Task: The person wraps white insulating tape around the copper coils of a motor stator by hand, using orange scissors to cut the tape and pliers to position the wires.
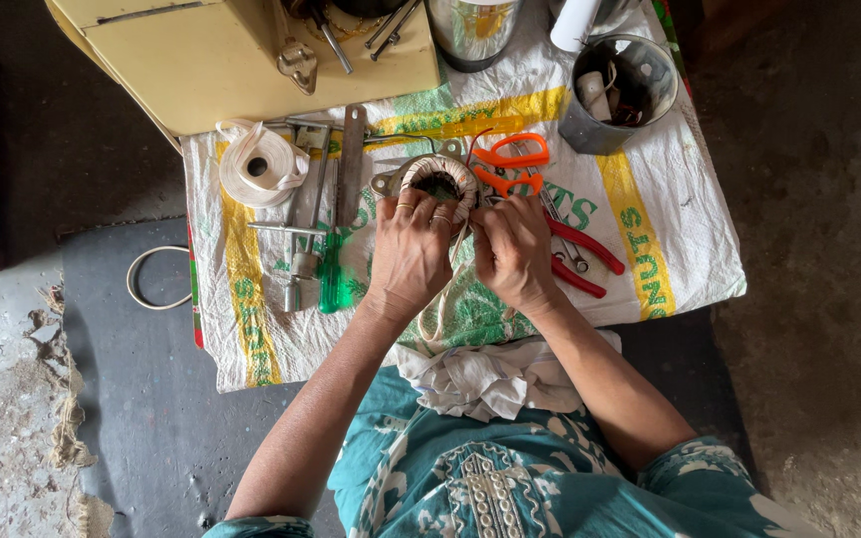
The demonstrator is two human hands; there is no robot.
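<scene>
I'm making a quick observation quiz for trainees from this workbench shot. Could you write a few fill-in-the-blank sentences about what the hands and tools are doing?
1. Both the left hand and the right hand rest on a ring-shaped ____ wrapped in pale tape.
2. The scissors just beyond the right hand have ____ handles.
3. The screwdriver lying to the left of the left hand has a ____ handle.
4. The roll of white tape lies on the ____ side of the woven sack.

Missing words: coil; orange; green; left

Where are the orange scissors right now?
In the head view, the orange scissors lie on the woven sack cloth just beyond the right hand, right of the wound ring coil and above the red-handled pliers.
</scene>
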